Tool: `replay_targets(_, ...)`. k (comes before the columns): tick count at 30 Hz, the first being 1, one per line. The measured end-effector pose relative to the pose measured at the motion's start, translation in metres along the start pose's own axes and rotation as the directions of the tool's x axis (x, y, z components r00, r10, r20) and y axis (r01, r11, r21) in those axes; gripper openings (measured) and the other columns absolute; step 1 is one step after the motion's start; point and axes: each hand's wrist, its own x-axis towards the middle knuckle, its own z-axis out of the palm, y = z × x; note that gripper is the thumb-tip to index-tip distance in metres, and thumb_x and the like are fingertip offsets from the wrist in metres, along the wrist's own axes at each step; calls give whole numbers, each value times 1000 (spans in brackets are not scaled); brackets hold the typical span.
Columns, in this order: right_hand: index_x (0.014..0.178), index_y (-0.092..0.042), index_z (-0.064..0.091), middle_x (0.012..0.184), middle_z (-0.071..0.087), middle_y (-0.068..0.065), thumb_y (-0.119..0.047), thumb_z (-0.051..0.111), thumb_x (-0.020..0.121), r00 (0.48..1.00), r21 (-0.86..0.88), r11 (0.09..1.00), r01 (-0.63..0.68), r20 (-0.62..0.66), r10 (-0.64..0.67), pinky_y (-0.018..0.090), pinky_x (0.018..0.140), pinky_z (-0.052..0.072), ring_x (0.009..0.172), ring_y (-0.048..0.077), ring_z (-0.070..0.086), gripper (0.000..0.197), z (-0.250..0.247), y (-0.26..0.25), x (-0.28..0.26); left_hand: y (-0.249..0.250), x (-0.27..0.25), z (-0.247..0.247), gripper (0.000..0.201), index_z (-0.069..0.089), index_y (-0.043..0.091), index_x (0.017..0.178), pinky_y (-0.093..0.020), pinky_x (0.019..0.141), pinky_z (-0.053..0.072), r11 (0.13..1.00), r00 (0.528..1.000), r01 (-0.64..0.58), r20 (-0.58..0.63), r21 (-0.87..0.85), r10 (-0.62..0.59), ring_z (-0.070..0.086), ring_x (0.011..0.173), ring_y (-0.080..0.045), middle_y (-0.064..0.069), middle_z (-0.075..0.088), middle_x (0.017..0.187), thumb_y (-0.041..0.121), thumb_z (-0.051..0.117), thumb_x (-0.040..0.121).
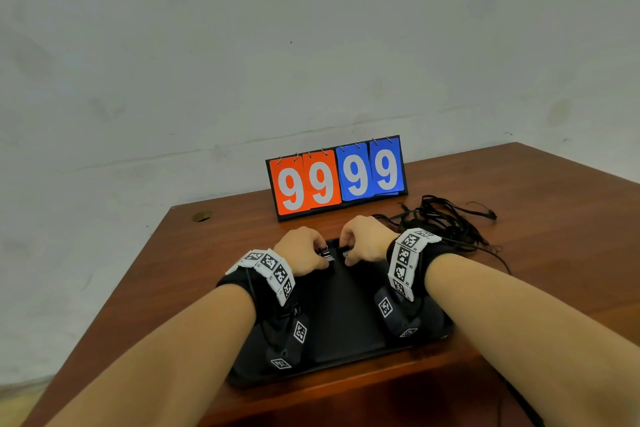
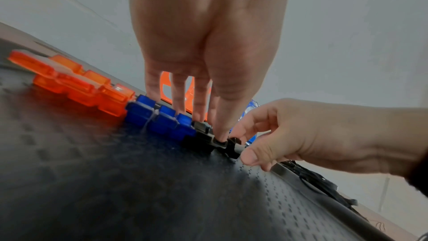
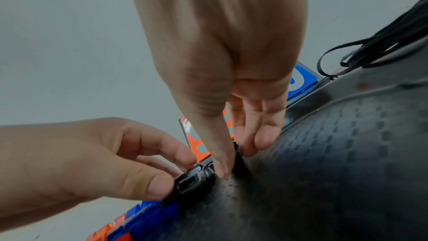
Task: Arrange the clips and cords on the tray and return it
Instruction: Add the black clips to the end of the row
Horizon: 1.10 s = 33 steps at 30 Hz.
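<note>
Both hands work at the tray's (image 1: 341, 329) far edge. The left hand (image 1: 302, 251) has its fingers curled, thumb and fingertips pinching a black clip (image 2: 203, 139) at the end of the row. The right hand (image 1: 367, 240) pinches another black clip (image 3: 238, 160) just beside it — thumb in front, fingers behind. Along that same edge, left of the black ones, sit blue clips (image 2: 162, 119), then orange clips (image 2: 81, 85), all touching in a line. The cords (image 1: 446, 222) lie tangled on the table (image 1: 540, 204) right of the tray. Behind the tray stands a scoreboard (image 1: 337, 178) reading 99 on orange, 99 on blue.
</note>
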Motion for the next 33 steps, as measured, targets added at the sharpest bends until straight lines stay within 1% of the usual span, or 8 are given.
replay_targets(5, 109, -16, 67, 103, 67, 0, -22, 84, 72, 1000, 3, 1000, 22, 12, -22, 27, 82, 51, 95, 17, 63, 42, 1, -3, 2, -2, 1, 3, 40, 66, 23, 121, -36, 97, 51, 1000, 1000, -13, 0, 21, 13, 59, 111, -16, 4, 60, 127, 34, 74, 84)
replay_targets(10, 110, -15, 69, 98, 63, -5, -20, 82, 74, 998, 3, 999, 44, 37, -44, 26, 83, 50, 96, 16, 63, 38, 1, -7, 5, -2, 1, 4, 31, 69, 24, 116, -38, 96, 52, 999, 1000, -19, -13, 34, 19, 60, 107, -17, 4, 61, 121, 31, 73, 86)
replay_targets(21, 115, -18, 65, 108, 64, -2, -19, 81, 75, 997, 53, 997, 50, 49, -52, 25, 79, 52, 95, 16, 64, 44, 3, -8, 3, -5, -7, -3, 34, 67, 25, 118, -39, 97, 51, 1000, 1000, -15, -9, 10, 15, 60, 108, -16, 6, 62, 121, 32, 72, 85)
replay_targets(26, 118, -19, 64, 114, 61, -2, -18, 81, 76, 999, 66, 997, 33, 10, -33, 27, 91, 47, 108, 17, 59, 46, 3, -8, -2, -25, -21, -22, 26, 66, 22, 117, -31, 92, 52, 997, 998, 51, -19, -53, -52, 61, 105, -13, 4, 63, 120, 25, 64, 91)
replay_targets(28, 121, -19, 63, 120, 59, -1, -19, 79, 78, 999, 55, 998, 32, 3, -32, 27, 94, 45, 112, 18, 57, 46, 4, -11, -4, -35, -30, -29, 25, 64, 20, 119, -24, 80, 53, 994, 996, 85, -36, -74, -88, 65, 97, -13, 3, 63, 119, 24, 60, 94)
replay_targets(30, 123, -20, 63, 125, 57, 0, -20, 78, 80, 1000, 45, 999, 24, 3, -25, 28, 96, 44, 115, 18, 55, 45, 6, -13, -6, -45, -38, -34, 25, 63, 20, 119, -16, 64, 48, 987, 991, 126, -22, -98, -129, 65, 87, -9, 4, 64, 116, 24, 60, 95)
replay_targets(31, 123, -20, 63, 126, 57, 0, -21, 77, 81, 1000, 37, 999, 21, 6, -22, 28, 96, 43, 116, 18, 55, 45, 7, -15, -6, -49, -41, -36, 26, 62, 20, 119, -14, 62, 44, 986, 991, 132, -10, -98, -134, 64, 86, -7, 4, 64, 116, 26, 62, 94)
replay_targets(33, 123, -20, 63, 127, 57, 0, -24, 76, 82, 1000, 17, 1000, 20, 5, -20, 29, 97, 44, 116, 19, 55, 43, 9, -18, -6, -56, -48, -38, 36, 61, 20, 123, -16, 73, 45, 990, 992, 123, 18, -67, -122, 61, 96, -8, 5, 62, 118, 29, 68, 89)
